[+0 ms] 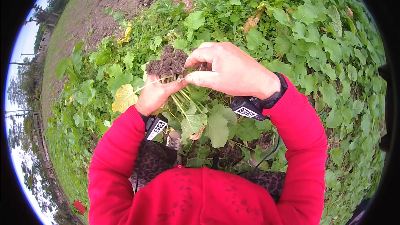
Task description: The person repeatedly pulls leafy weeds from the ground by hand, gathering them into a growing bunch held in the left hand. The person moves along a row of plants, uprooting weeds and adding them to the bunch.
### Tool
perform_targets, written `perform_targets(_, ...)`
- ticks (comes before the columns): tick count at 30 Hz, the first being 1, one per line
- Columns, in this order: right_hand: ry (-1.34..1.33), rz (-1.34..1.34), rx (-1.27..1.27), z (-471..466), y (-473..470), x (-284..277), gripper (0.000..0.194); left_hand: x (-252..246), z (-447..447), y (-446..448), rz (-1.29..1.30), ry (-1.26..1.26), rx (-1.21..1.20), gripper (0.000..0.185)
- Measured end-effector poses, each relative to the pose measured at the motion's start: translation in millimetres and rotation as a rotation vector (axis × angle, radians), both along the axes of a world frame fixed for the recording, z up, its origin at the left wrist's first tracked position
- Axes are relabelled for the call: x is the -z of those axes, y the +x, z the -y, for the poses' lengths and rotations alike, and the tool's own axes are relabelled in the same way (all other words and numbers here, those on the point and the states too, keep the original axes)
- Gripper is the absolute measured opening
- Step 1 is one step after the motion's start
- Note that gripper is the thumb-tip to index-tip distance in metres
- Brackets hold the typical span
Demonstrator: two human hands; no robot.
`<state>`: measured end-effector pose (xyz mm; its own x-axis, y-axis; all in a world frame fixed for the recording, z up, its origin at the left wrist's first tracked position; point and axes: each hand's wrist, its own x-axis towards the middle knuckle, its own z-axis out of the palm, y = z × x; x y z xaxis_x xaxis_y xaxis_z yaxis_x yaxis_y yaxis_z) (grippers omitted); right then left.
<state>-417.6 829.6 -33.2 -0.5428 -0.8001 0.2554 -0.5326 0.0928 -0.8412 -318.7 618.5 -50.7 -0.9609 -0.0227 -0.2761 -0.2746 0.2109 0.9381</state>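
My left hand (156, 96) is closed around the stems of an uprooted leafy green plant (182, 100). The plant is upside down: its root clump (168, 61), thick with dark soil, is uppermost and the broad green leaves (217, 128) hang below. My right hand (225, 68) reaches in from the right, thumb and fingers bent, and pinches at the stem base just beside the soil. Exactly what lies between those fingertips is partly hidden. A yellowed leaf (124, 98) on a pale stalk sticks out to the left over my left hand.
Dense leafy greens (312, 47) grow ahead and to the right. Bare tilled soil (106, 3) lies at the upper left. Below the held plant are a shoe (174, 140) and a loose cable (270, 154). A red object (79, 207) lies at the lower left.
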Motion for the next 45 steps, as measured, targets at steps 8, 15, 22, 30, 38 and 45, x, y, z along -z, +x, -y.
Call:
perform_targets(8,0.360,0.640,0.012,-44.0,-69.7,57.5,0.024,-30.0,65.3,19.9,0.014,0.142,-0.325,0.032)
perform_targets(15,0.977,-0.071,-0.578,21.4,-88.9,243.5,0.016,-66.9,145.9,74.9,-0.141,0.325,-0.728,0.031)
perform_targets(22,1.155,-0.181,-0.110,69.0,-60.6,368.3,0.023,-59.5,171.6,138.7,-0.368,-0.253,-0.392,0.043)
perform_targets(30,0.783,0.110,0.587,83.7,-29.0,423.1,0.030,-58.6,176.9,154.4,-0.446,-0.270,-0.304,0.040)
perform_targets(38,-0.068,1.267,0.995,116.1,-11.6,395.5,0.012,-56.4,174.8,154.4,-0.393,-0.416,-0.324,0.051)
perform_targets(45,0.711,0.449,0.766,113.6,-10.9,376.9,0.028,-59.0,174.6,148.1,-0.289,-0.225,-0.442,0.051)
